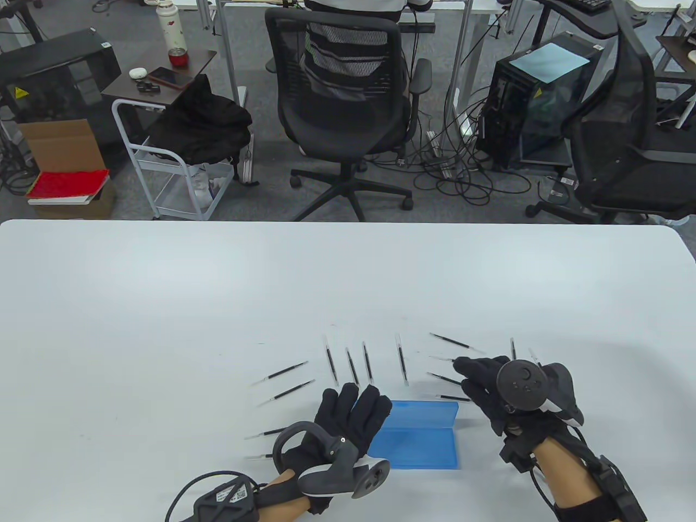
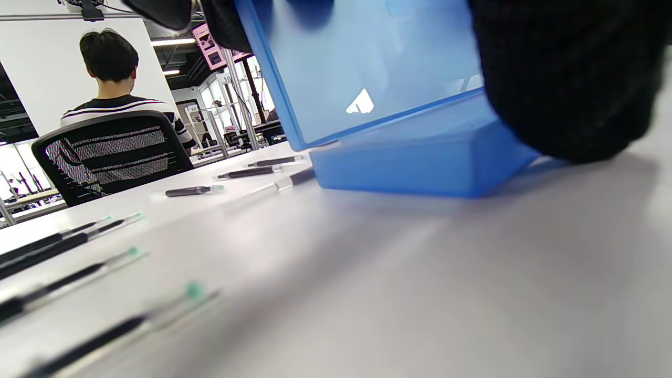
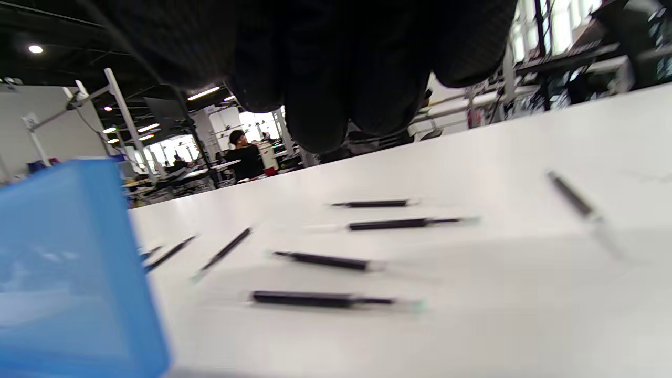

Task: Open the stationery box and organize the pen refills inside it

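Resting flat-fingered on the blue box [image 1: 421, 435], left hand [image 1: 340, 421]; right hand [image 1: 489, 389] spread above refills [image 1: 348, 367]

Overhead cam; wrist cams low, tabletop-level.

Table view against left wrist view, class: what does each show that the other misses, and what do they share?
Only the table view shows both gloved hands whole: the left hand at the box's left end, and the right hand over the refills on the right. It also shows the fan of refills beyond the box.

Only the left wrist view shows from the side that the lid is raised above the base.

Both show the blue stationery box, scattered pen refills and the white table.
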Tool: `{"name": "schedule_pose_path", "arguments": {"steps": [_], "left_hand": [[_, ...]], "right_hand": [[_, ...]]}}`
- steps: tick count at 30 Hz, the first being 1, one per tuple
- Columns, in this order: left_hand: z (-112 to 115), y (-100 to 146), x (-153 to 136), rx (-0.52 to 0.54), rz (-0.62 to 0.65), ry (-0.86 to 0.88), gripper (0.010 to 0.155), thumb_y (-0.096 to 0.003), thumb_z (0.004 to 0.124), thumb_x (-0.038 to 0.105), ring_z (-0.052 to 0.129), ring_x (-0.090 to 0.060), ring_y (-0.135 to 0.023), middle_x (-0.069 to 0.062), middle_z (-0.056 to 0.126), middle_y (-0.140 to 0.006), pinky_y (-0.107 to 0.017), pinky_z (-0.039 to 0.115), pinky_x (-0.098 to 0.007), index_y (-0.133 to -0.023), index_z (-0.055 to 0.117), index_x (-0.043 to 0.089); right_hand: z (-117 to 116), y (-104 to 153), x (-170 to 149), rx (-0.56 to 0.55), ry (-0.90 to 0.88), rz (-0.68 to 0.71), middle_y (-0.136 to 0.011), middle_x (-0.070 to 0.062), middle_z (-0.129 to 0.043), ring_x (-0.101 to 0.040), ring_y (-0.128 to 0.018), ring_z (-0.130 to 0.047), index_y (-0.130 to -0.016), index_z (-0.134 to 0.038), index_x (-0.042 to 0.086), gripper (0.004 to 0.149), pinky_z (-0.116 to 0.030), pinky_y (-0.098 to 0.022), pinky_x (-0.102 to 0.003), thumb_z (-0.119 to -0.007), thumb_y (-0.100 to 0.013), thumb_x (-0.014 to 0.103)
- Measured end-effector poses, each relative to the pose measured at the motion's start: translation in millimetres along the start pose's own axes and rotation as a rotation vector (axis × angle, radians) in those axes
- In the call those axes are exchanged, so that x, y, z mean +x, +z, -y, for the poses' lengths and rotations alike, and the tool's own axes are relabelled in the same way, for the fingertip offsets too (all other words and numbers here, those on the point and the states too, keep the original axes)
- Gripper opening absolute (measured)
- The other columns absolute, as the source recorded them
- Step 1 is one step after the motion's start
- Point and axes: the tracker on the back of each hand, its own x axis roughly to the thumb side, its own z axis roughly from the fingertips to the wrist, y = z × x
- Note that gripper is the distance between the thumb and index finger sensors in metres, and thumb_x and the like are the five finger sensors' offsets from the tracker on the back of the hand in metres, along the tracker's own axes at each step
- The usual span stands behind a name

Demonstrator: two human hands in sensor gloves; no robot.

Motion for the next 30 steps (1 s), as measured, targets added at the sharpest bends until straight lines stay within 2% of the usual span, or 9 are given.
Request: {"name": "schedule_pose_path", "arguments": {"steps": [3,9,17,30], "left_hand": [[0,0,0,0.0,0.001,0.003,0.12,-0.0366,0.083,0.065,0.045,-0.051,-0.116,-0.016,0.02,-0.129,-0.081,0.046,-0.068,-0.12,0.014,0.014],[1,0,-1,0.0,0.003,0.006,0.12,-0.0366,0.083,0.065,0.045,-0.051,-0.116,-0.017,0.02,-0.129,-0.081,0.046,-0.068,-0.119,0.014,0.014],[1,0,-1,0.0,0.005,0.009,0.119,-0.0372,0.083,0.065,0.043,-0.051,-0.116,-0.016,0.02,-0.129,-0.081,0.046,-0.068,-0.119,0.013,0.014],[2,0,-2,-0.001,0.005,0.012,0.119,-0.0371,0.083,0.065,0.044,-0.05,-0.116,-0.016,0.02,-0.129,-0.081,0.047,-0.068,-0.119,0.013,0.015]], "right_hand": [[-6,2,-4,-0.016,0.128,-0.006,-0.093,-0.01,-0.099,-0.037,-0.082,-0.092,-0.097,-0.082,0.024,0.055,-0.072,-0.068,-0.058,-0.089,-0.044,0.034],[-31,-1,10,0.007,0.275,0.106,-0.087,-0.003,-0.103,-0.032,-0.081,-0.094,-0.093,-0.085,0.029,0.056,-0.073,-0.069,-0.056,-0.097,-0.038,0.03],[-55,-8,26,0.068,0.427,0.164,-0.084,-0.001,-0.104,-0.031,-0.08,-0.094,-0.091,-0.086,0.03,0.056,-0.072,-0.07,-0.056,-0.098,-0.036,0.028],[-60,-7,32,0.075,0.499,0.182,-0.075,0.0,-0.107,-0.028,-0.075,-0.097,-0.087,-0.089,0.029,0.051,-0.074,-0.069,-0.056,-0.097,-0.037,0.028]]}}
